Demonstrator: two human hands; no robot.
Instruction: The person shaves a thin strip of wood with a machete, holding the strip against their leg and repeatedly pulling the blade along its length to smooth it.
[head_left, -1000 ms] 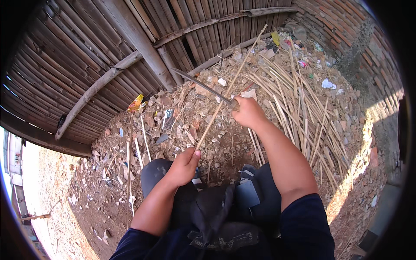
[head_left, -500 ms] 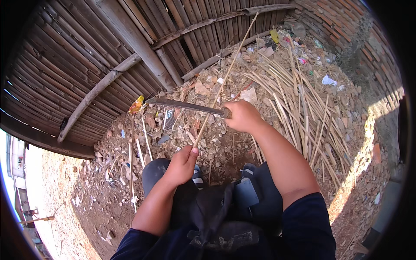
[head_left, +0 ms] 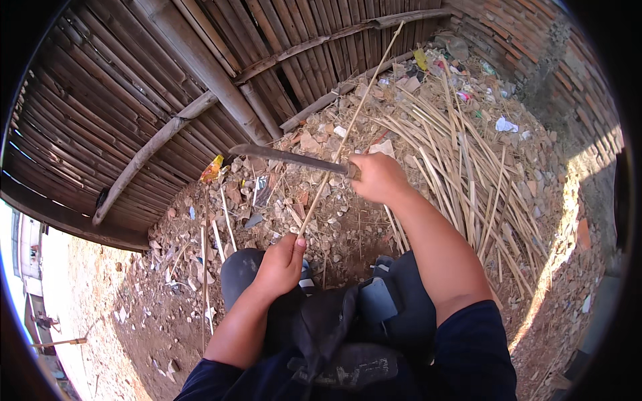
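Note:
My left hand (head_left: pixel 282 264) is closed around the near end of a long, thin bamboo strip (head_left: pixel 356 115). The strip slants up and away to the right, toward the slatted wall. In my right hand (head_left: pixel 378 176) is the handle of a machete (head_left: pixel 291 158), its dark blade pointing left. The blade lies across the strip a short way beyond my left hand; whether it presses into the strip I cannot tell. A pile of similar bamboo strips (head_left: pixel 461 160) spreads over the ground to the right of my right hand.
A wall of bamboo slats (head_left: pixel 120 87) with thick poles curves along the far left. A brick wall (head_left: pixel 535 47) stands at the far right. Rubble, stones and litter cover the ground, with a yellow wrapper (head_left: pixel 212 169) near the slats. Some loose strips (head_left: pixel 227 212) lie left of centre.
The machete has shifted slightly down, its tip a little further right. My left hand and the strip's near end are slightly lower. Both grips stay the same.

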